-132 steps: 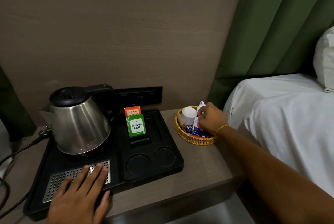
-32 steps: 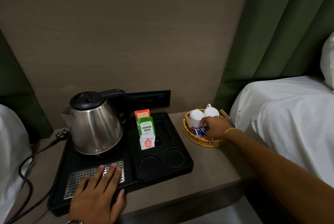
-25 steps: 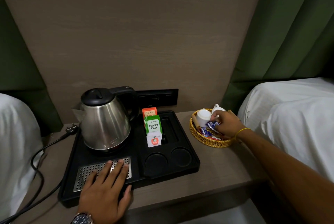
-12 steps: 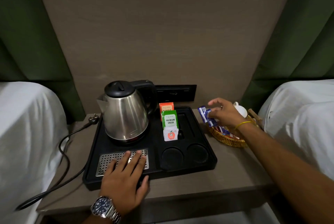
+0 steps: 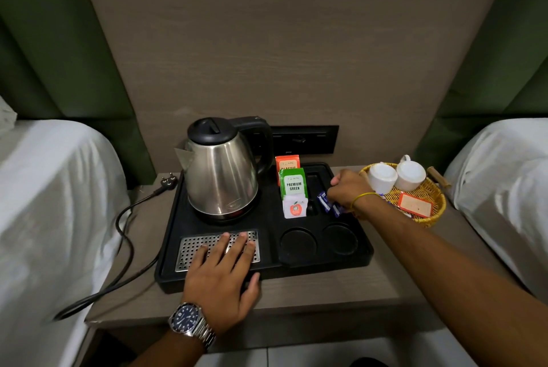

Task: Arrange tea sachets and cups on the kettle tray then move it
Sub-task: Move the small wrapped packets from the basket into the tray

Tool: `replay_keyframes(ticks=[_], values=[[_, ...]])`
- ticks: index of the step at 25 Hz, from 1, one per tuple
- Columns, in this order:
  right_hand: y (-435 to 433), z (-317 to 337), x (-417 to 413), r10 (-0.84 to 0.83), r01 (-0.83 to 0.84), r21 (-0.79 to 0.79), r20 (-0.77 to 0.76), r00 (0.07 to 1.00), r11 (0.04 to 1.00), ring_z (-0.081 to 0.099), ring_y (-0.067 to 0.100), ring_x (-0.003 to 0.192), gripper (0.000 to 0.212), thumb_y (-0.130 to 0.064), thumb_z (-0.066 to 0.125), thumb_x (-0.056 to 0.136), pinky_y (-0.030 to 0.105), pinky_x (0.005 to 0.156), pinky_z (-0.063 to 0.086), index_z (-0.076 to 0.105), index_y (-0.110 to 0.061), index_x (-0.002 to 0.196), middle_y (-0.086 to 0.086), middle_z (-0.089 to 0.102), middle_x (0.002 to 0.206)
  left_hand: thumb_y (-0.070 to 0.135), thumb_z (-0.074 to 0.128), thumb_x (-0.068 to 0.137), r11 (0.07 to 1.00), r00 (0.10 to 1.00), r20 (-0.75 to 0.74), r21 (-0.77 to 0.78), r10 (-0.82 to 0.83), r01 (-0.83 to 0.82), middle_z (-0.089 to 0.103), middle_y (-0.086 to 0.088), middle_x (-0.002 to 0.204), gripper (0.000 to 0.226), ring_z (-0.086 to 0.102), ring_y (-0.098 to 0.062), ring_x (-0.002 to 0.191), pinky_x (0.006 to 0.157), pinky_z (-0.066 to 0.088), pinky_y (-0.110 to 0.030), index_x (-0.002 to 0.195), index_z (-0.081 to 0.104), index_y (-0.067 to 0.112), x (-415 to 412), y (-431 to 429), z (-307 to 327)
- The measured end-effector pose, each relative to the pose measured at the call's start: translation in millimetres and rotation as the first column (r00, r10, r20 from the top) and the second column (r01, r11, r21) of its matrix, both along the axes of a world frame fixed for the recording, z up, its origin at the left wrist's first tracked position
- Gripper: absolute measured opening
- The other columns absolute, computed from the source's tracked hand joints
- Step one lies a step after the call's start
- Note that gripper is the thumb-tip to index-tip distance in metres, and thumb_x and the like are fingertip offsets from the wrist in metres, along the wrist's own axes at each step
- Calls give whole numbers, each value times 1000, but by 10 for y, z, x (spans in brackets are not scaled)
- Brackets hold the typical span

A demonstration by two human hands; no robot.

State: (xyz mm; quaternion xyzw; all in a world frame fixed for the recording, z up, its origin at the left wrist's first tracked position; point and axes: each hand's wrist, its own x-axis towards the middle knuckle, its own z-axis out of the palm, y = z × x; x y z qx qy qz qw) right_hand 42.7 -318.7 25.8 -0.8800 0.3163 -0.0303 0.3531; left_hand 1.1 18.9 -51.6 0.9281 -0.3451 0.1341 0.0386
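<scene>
A black kettle tray point(image 5: 363, 251) sits on the bedside table and carries a steel kettle point(image 5: 221, 174). Orange point(image 5: 287, 162), green point(image 5: 293, 184) and white point(image 5: 294, 209) tea sachets stand in its left slot. My right hand point(image 5: 348, 188) is over the right slot, shut on blue sachets point(image 5: 325, 202). My left hand point(image 5: 221, 274) lies flat and open on the tray's metal grille point(image 5: 189, 248). Two white cups point(image 5: 382, 177) lie upside down in a wicker basket point(image 5: 431, 215) to the right of the tray. Two round cup recesses point(image 5: 298, 243) on the tray hold nothing.
The kettle's black cord and plug point(image 5: 169, 181) trail off the table's left side. White beds point(image 5: 50, 203) flank the table on both sides. An orange-edged packet point(image 5: 415, 203) lies in the basket. A black socket panel point(image 5: 305, 139) is on the wall behind the tray.
My right hand lifted blue sachets out of the basket and carried them left, down to the tray's right slot. The white sachet joined the left slot earlier. My left hand stayed on the grille.
</scene>
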Motion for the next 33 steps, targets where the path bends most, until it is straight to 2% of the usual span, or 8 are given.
replay_keyframes(ticks=[3, 6, 8, 12, 19, 23, 27, 33], values=[[12, 74, -26, 67, -69, -199, -16, 998, 978, 68, 34, 91, 30, -13, 74, 73, 42, 77, 60, 54, -17, 94, 13, 68, 94, 60, 48, 86, 1000, 1000, 8, -8, -1, 1, 58, -2, 146, 63, 56, -28, 133, 101, 47, -55, 138, 58, 25, 1, -3, -10], [113, 132, -41, 146, -150, -463, -43, 988, 873, 68, 35, 91, 44, -18, 77, 73, 36, 68, 51, 50, -14, 107, 13, 68, 93, 60, 47, 87, 1000, 1000, 16, -10, -2, 2, 58, -2, 145, 63, 56, -29, 132, 100, 47, -55, 137, 58, 24, 0, -13, -22], [226, 98, -41, 196, -217, -526, -96, 976, 822, 68, 35, 95, 49, -19, 78, 73, 35, 72, 52, 51, -12, 113, 15, 69, 100, 61, 46, 87, 1000, 1000, 14, -10, -1, 1, 59, -3, 145, 63, 56, -29, 132, 100, 47, -56, 137, 58, 25, 2, -6, -18], [307, -3, -33, 241, -289, -433, -164, 957, 854, 66, 33, 101, 48, -20, 79, 79, 35, 78, 53, 53, -12, 118, 15, 67, 112, 61, 46, 87, 1000, 1000, 19, -11, 3, -3, 59, -3, 144, 63, 57, -29, 131, 100, 49, -56, 137, 58, 24, 4, -11, -20], [47, 36, -18, 243, -258, -387, -88, 966, 885, 66, 26, 108, 33, -16, 80, 83, 32, 90, 52, 72, -15, 114, 9, 72, 117, 60, 45, 88, 1000, 1000, 19, -14, -2, 3, 59, -3, 145, 63, 56, -29, 132, 101, 47, -55, 138, 57, 24, -3, -13, -19], [-14, 103, 25, 200, -225, -312, -112, 973, 923, 65, 26, 112, 39, -6, 70, 83, 34, 94, 55, 69, -18, 120, 8, 69, 124, 61, 44, 88, 1000, 1000, 20, -4, 3, -3, 60, -3, 144, 62, 56, -29, 132, 100, 48, -56, 137, 59, 24, -1, -13, -11], [58, 74, 47, 212, -261, -406, -163, 964, 876, 64, 28, 111, 47, -13, 76, 79, 29, 82, 48, 64, -13, 125, 12, 68, 121, 60, 44, 88, 1000, 1000, 16, 0, 0, 0, 59, -4, 144, 62, 56, -29, 132, 101, 48, -56, 137, 58, 24, 5, -14, -10], [129, -13, 77, 252, -285, -358, -136, 958, 889, 62, 29, 114, 52, -11, 76, 79, 39, 96, 55, 61, -10, 128, 14, 65, 124, 61, 43, 89, 1000, 1000, 13, 5, 7, -7, 59, -3, 145, 63, 56, -30, 132, 102, 47, -55, 137, 58, 24, -1, -18, -4]])
